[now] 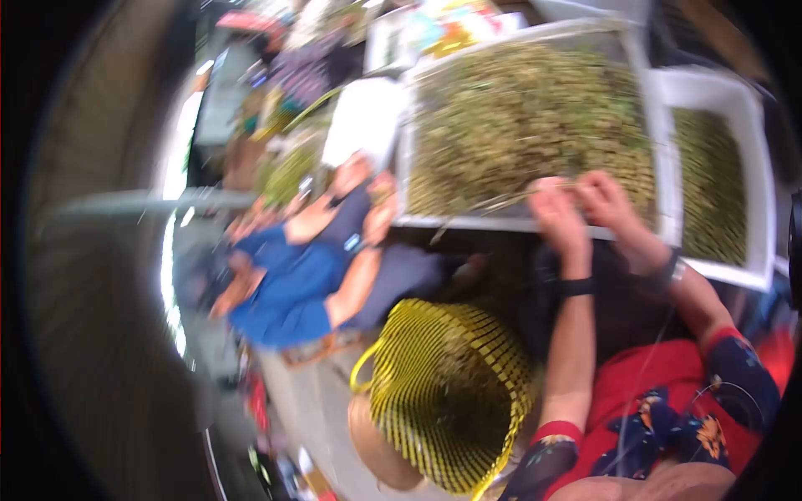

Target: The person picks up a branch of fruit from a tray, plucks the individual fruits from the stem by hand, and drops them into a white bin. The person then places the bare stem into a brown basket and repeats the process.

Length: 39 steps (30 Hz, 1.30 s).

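While a person in blue (pixel 288 292) is seen seated at the left, the large white tray (pixel 468 222) is heaped with green-brown plant material (pixel 535 108). A narrower white bin (pixel 760 175) is set just beside it, filled with darker plant matter (pixel 710 184). Yellow mesh basket (pixel 401 367) is placed nearer the wearer, part-filled. Left hand (pixel 558 209) and right hand (pixel 608 200) are held close together over the tray's near edge, thin stalks (pixel 501 201) pinched in both; exact count is lost to blur.
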Each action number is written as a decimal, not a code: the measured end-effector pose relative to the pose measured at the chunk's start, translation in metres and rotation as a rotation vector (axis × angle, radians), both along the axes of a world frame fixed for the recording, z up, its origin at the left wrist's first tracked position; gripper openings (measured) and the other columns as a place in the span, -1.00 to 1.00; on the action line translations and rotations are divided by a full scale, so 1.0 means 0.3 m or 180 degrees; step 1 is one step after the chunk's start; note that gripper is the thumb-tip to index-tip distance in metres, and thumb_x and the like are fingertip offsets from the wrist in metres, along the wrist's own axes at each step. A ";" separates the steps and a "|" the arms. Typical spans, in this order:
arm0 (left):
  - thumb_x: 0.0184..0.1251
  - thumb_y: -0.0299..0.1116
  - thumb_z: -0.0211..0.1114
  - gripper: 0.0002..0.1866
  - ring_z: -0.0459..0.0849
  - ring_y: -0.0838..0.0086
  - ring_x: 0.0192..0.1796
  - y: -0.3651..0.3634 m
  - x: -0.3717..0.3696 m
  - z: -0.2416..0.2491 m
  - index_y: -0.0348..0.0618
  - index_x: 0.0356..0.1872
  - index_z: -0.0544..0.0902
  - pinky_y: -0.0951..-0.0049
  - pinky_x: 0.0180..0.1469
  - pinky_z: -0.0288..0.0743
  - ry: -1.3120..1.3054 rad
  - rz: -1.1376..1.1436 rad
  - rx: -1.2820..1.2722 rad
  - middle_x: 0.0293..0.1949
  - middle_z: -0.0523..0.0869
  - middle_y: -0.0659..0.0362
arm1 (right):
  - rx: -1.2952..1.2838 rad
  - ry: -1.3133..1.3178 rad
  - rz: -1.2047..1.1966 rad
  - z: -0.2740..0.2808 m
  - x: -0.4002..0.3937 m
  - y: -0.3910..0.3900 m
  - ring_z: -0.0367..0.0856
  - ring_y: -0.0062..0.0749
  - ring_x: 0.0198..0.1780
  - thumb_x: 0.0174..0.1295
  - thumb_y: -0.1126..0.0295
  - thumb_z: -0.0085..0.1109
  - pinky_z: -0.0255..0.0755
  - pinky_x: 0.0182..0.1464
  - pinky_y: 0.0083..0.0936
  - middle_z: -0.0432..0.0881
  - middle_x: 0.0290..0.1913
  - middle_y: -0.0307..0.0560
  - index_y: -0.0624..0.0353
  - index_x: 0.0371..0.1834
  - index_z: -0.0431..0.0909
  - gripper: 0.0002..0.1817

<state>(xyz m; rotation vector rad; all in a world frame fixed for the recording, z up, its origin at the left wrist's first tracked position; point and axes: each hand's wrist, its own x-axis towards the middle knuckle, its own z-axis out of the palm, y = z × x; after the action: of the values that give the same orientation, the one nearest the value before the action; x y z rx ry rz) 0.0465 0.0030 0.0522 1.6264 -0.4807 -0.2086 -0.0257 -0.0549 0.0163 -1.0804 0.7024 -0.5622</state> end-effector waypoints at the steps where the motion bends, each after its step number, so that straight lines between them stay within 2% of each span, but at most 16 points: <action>1: 0.58 -0.20 -0.02 -0.75 0.56 0.53 -0.21 0.003 -0.009 -0.006 -0.17 -0.10 0.47 0.48 -0.16 0.49 -0.0034 0.0087 0.0126 -0.21 0.61 0.18 | -0.0280 -0.0343 -0.0110 -0.071 0.021 -0.007 0.30 -0.75 -0.53 0.41 0.25 0.09 0.21 -0.54 -0.72 0.45 -0.47 -0.39 0.05 -0.24 0.44 -0.85; 4: 0.61 -0.09 -0.09 -0.66 0.58 0.54 -0.25 0.015 -0.041 0.008 -0.18 -0.09 0.46 0.49 -0.22 0.53 0.0368 0.0011 0.0084 -0.20 0.60 0.18 | 0.0226 -0.0300 0.0498 -0.016 -0.029 -0.049 0.28 -0.76 -0.64 0.42 0.25 0.08 0.12 -0.64 -0.80 0.44 -0.51 -0.37 0.04 -0.26 0.38 -0.84; 7: 0.61 -0.07 -0.10 -0.65 0.62 0.53 -0.27 0.054 -0.022 0.003 -0.16 -0.10 0.48 0.49 -0.22 0.58 0.1233 0.0016 -0.0767 -0.27 0.62 0.18 | 0.0151 -0.0301 0.0994 0.038 -0.056 -0.061 0.28 -0.79 -0.64 0.43 0.26 0.05 0.11 -0.64 -0.81 0.43 -0.51 -0.39 0.04 -0.25 0.37 -0.85; 10: 0.60 -0.07 -0.09 -0.63 0.62 0.54 -0.27 0.126 0.017 0.067 -0.16 -0.17 0.51 0.50 -0.26 0.55 0.1309 0.0068 -0.0676 -0.36 0.60 0.22 | -0.0217 -0.0059 0.1307 0.151 -0.072 -0.023 0.27 -0.80 -0.61 0.44 0.25 0.02 0.12 -0.61 -0.80 0.40 -0.51 -0.41 0.04 -0.25 0.37 -0.85; 12: 0.52 -0.28 0.06 -0.75 0.53 0.57 -0.42 0.191 0.049 0.084 -0.18 -0.36 0.56 0.53 -0.36 0.44 -0.0486 0.0100 0.0057 -0.40 0.61 0.23 | -0.1279 -0.0474 0.1132 0.127 -0.034 -0.024 0.30 -0.75 -0.49 0.40 0.31 0.02 0.17 -0.50 -0.72 0.38 -0.47 -0.42 0.04 -0.24 0.42 -0.90; 14: 0.35 -0.48 0.18 -0.88 0.48 0.55 -0.46 0.276 0.048 0.142 -0.23 -0.41 0.58 0.50 -0.43 0.41 -0.1301 0.0325 0.0189 -0.43 0.62 0.21 | -0.2229 0.0074 0.1121 0.116 -0.018 -0.062 0.50 -0.51 -0.25 0.25 0.47 0.13 0.45 -0.22 -0.49 0.54 -0.31 -0.17 0.18 -0.11 0.51 -0.84; 16: 0.35 -0.45 0.14 -0.82 0.59 0.45 -0.42 0.387 0.072 0.125 -0.28 -0.37 0.68 0.52 -0.41 0.45 -0.1924 0.0663 0.1059 -0.44 0.67 0.17 | -0.3792 -0.0271 0.1418 0.139 -0.115 -0.111 0.57 0.00 0.03 0.15 0.50 0.23 0.46 0.11 -0.19 0.50 0.09 0.17 0.16 0.30 0.36 -0.42; 17: 0.42 -0.40 0.07 -0.76 0.66 0.38 -0.34 0.429 0.081 0.088 -0.33 -0.19 0.68 0.48 -0.34 0.53 -0.0812 0.0741 0.0487 -0.40 0.70 0.10 | -0.3866 0.0249 0.1916 0.143 -0.181 -0.157 0.55 0.10 0.01 0.13 0.52 0.23 0.45 0.10 -0.17 0.47 0.12 0.19 0.16 0.33 0.32 -0.37; 19: 0.50 -0.30 0.01 -0.68 0.68 0.34 -0.30 0.562 0.088 -0.051 -0.36 -0.08 0.62 0.40 -0.25 0.59 -0.0781 0.0778 0.0593 -0.32 0.71 0.05 | -0.3765 0.0263 0.2219 0.217 -0.300 -0.277 0.57 0.06 0.01 0.13 0.52 0.23 0.46 0.00 -0.21 0.52 0.06 0.22 0.19 0.22 0.42 -0.47; 22: 0.57 -0.29 -0.08 -0.64 0.65 0.27 -0.10 0.689 0.063 -0.152 -0.44 0.00 0.55 0.30 0.06 0.54 -0.0748 0.0722 0.2159 -0.12 0.66 -0.06 | -0.2745 0.0851 0.1559 0.227 -0.560 -0.456 0.66 -0.12 -0.17 0.25 0.47 0.13 0.50 -0.12 -0.28 0.67 -0.25 0.07 0.24 0.00 0.54 -0.74; 24: 0.54 -0.29 -0.06 -0.64 0.66 0.16 -0.12 0.795 0.059 -0.335 -0.44 -0.02 0.54 0.23 0.01 0.54 -0.0750 0.0599 0.2480 -0.14 0.66 -0.13 | -0.3451 0.1146 0.0729 0.159 -0.718 -0.543 0.64 -0.08 -0.28 0.25 0.41 0.11 0.50 -0.18 -0.29 0.65 -0.35 0.04 0.21 -0.10 0.55 -0.80; 26: 0.49 -0.29 -0.01 -0.65 0.67 -0.05 -0.17 0.881 0.049 -0.474 -0.44 -0.04 0.53 0.10 -0.08 0.54 -0.0825 0.0437 0.3179 -0.19 0.66 -0.28 | -0.3253 0.1664 0.0264 0.046 -0.851 -0.582 0.64 -0.11 -0.31 0.24 0.40 0.12 0.49 -0.20 -0.29 0.65 -0.36 0.04 0.23 -0.20 0.55 -0.84; 28: 0.43 -0.27 0.11 -0.64 0.63 -0.10 -0.09 0.942 0.053 -0.553 -0.45 -0.04 0.59 0.07 0.02 0.47 -0.0059 0.0215 0.3277 -0.12 0.65 -0.35 | -0.2947 0.1904 0.0234 -0.045 -0.928 -0.556 0.64 -0.12 -0.31 0.23 0.41 0.11 0.49 -0.20 -0.30 0.65 -0.37 0.05 0.24 -0.24 0.55 -0.86; 30: 0.40 -0.27 0.17 -0.63 0.61 -0.13 -0.05 0.967 0.046 -0.575 -0.46 -0.04 0.62 0.05 0.08 0.43 0.0344 0.0124 0.3390 -0.09 0.64 -0.38 | -0.2494 0.2153 0.0276 -0.160 -0.970 -0.527 0.65 -0.15 -0.30 0.18 0.45 0.09 0.50 -0.19 -0.32 0.65 -0.38 0.04 0.26 -0.33 0.57 -0.88; 33: 0.44 -0.30 0.10 -0.63 0.62 -0.10 -0.07 0.955 0.050 -0.532 -0.49 -0.02 0.60 0.13 0.06 0.46 -0.0143 0.0069 0.3457 -0.10 0.65 -0.35 | -0.2151 0.2152 0.0383 -0.318 -0.971 -0.507 0.66 -0.17 -0.30 0.13 0.48 0.08 0.50 -0.20 -0.35 0.66 -0.39 0.03 0.25 -0.33 0.58 -0.89; 39: 0.45 -0.24 0.12 -0.59 0.61 -0.06 0.00 0.906 0.032 -0.474 -0.45 0.06 0.59 0.18 0.14 0.45 0.0083 0.0066 0.3211 -0.02 0.64 -0.33 | -0.2938 0.2311 0.0487 -0.409 -0.949 -0.594 0.59 -0.07 -0.26 0.08 0.55 0.11 0.45 -0.17 -0.23 0.58 -0.41 -0.01 0.19 -0.36 0.55 -0.93</action>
<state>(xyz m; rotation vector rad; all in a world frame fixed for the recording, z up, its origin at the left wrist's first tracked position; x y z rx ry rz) 0.0562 0.2747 -0.0900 2.6023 -0.3461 -0.5099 -0.3105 -0.2332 -0.1063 -2.2439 0.9982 -0.3409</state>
